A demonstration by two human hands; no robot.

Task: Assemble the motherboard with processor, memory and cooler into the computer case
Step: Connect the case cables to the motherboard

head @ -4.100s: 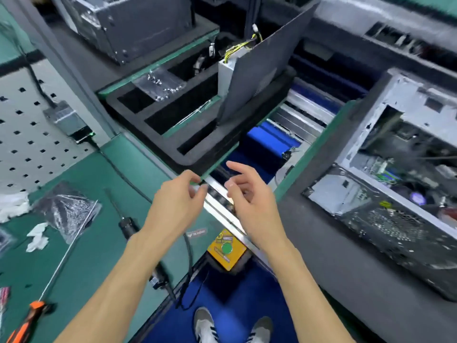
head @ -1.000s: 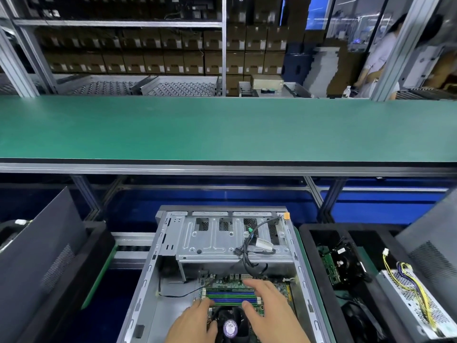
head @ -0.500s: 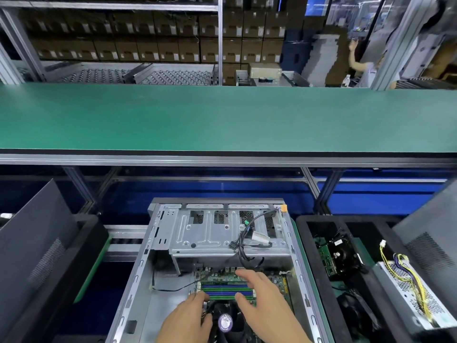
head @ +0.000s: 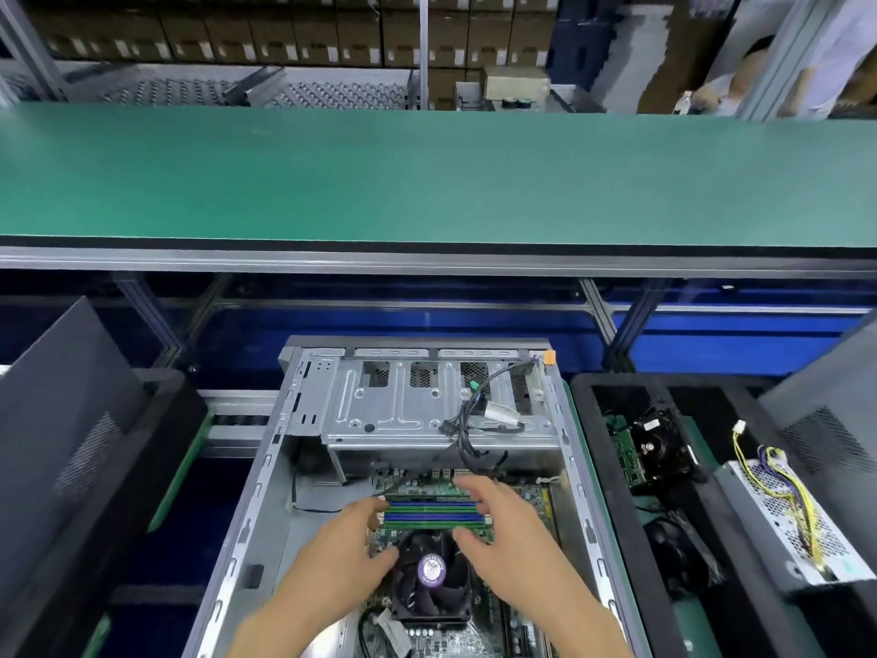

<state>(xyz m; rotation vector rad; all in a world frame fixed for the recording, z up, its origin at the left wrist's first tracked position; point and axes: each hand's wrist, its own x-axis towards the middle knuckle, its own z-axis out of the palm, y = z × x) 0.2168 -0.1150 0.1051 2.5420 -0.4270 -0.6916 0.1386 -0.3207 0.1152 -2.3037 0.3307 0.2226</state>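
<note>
The open grey computer case (head: 265, 491) lies flat in front of me, with its drive cage (head: 403, 410) at the far end and black cables (head: 467, 420) draped over it. The green motherboard (head: 522, 496) sits inside the case, carrying blue and green memory sticks (head: 432, 512) and a black cooler fan (head: 432, 577) with a purple label. My left hand (head: 341, 548) touches the left end of the memory and the cooler's left edge. My right hand (head: 512, 539) rests on the right end, with spread fingers on the board and the thumb by the cooler.
A black foam tray (head: 588, 467) on the right holds another board with cooler (head: 655, 448) and a power supply (head: 778, 515). Grey side panels stand at left (head: 61, 420) and right (head: 830, 420). A green shelf (head: 427, 173) spans above.
Four seconds ago my hands were over the bench to the left. Over the last second both hands stay on the board by the memory, and more of the cooler has come into view.
</note>
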